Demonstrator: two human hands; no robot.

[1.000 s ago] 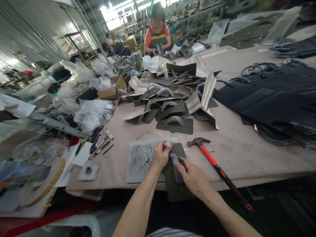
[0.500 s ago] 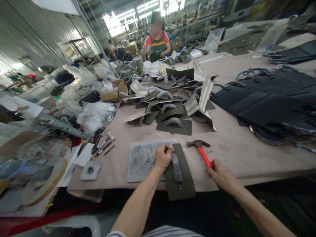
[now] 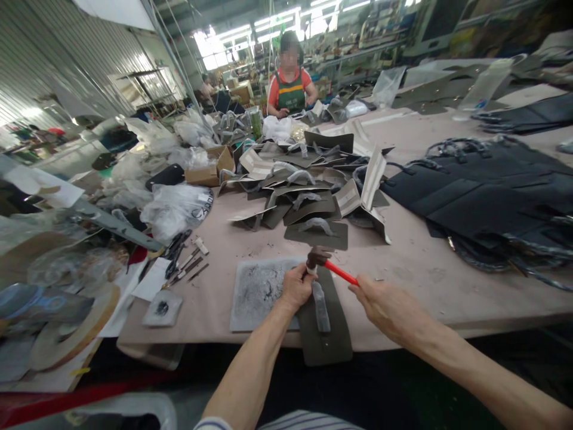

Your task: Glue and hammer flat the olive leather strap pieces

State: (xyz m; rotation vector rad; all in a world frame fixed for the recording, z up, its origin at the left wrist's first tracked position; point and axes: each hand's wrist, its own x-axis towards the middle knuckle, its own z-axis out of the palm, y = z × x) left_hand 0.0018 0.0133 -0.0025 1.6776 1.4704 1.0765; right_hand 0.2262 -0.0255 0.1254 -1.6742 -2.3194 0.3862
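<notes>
My right hand (image 3: 376, 301) is closed around the red handle of a claw hammer (image 3: 341, 272), whose dark head is right over the tool in my other hand. My left hand (image 3: 296, 286) grips an upright, light-coloured punch (image 3: 311, 270); its lower end is hidden by my fingers. Under it lies a dark olive panel (image 3: 329, 343) with a plastic-wrapped handle (image 3: 320, 307). The panel partly covers a worn grey board (image 3: 257, 292) and reaches past the table's front edge.
Several olive panels with wrapped handles (image 3: 316, 203) are heaped ahead. Black bag pieces (image 3: 483, 191) lie to the right. Scissors (image 3: 178, 251), thin tools (image 3: 190, 269) and plastic bags (image 3: 170, 209) are on the left. A co-worker (image 3: 290, 83) is across the table (image 3: 412, 269).
My right hand has swung the hammer up and left, from the table beside the panel to the top of the punch. My left hand stays in nearly the same place.
</notes>
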